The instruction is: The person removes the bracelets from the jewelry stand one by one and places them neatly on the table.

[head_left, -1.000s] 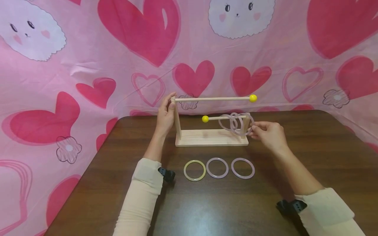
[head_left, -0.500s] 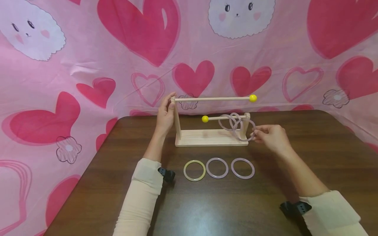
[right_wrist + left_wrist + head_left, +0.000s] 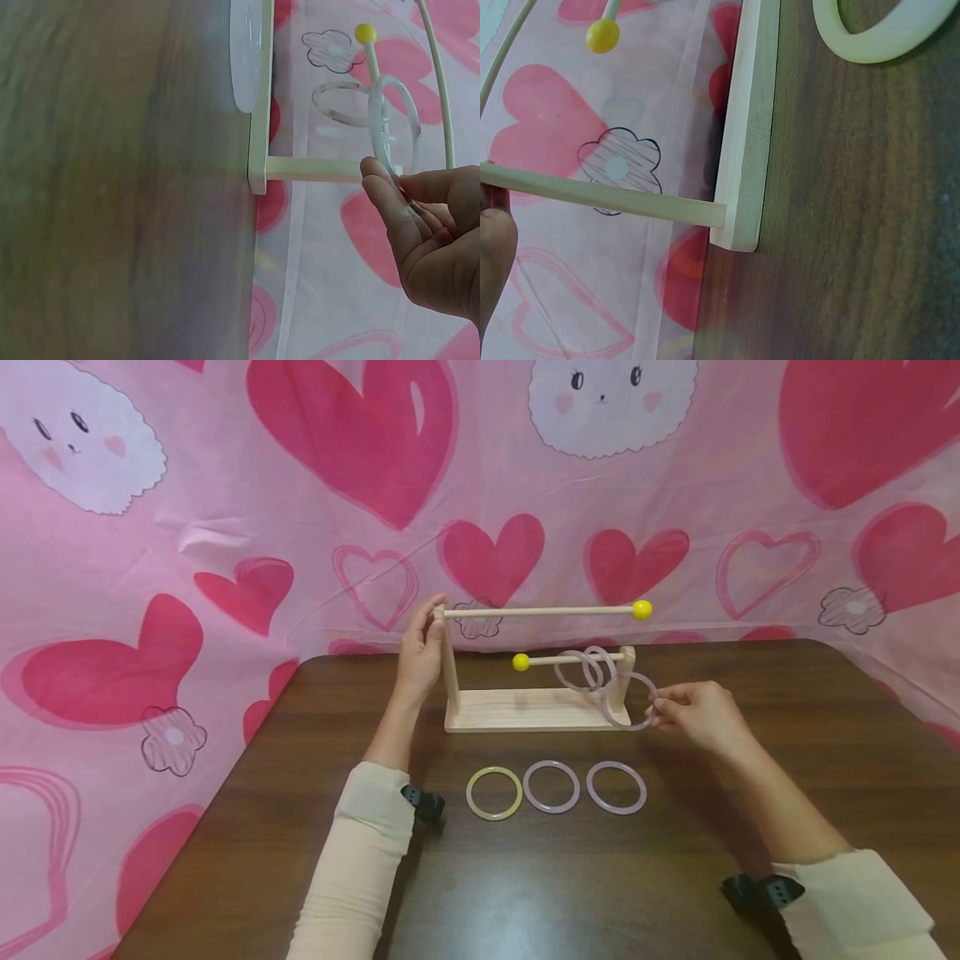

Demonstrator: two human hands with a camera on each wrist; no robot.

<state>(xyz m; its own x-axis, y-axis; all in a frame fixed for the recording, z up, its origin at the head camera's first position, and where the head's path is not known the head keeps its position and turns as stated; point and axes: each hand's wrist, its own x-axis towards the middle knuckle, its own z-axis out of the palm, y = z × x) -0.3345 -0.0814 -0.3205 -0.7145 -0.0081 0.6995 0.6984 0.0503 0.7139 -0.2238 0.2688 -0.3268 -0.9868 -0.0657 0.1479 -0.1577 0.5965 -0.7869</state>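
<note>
In the head view a wooden stand (image 3: 536,717) has two posts of unequal height, each bearing a sideways rod tipped with a yellow ball. My left hand (image 3: 420,656) grips the top of the tall left post, thumb on the near side. Between thumb and fingers my right hand (image 3: 701,714) pinches a pale purple ring (image 3: 628,727), which overlaps the short right post (image 3: 627,670) in this view. Two more pale rings hang on the lower rod (image 3: 547,660). In the right wrist view, the held ring (image 3: 414,116) stands edgewise above the fingertips.
On the brown table (image 3: 525,893), in front of the stand, lie a yellow ring (image 3: 494,817) and two purple rings, the middle one (image 3: 551,811) and the right one (image 3: 617,812). A pink heart-printed cloth (image 3: 360,485) hangs behind the table.
My right hand has moved down, right and toward me with the pinched ring, which has shifted away from the rings on the lower rod. The left hand stays on the post.
</note>
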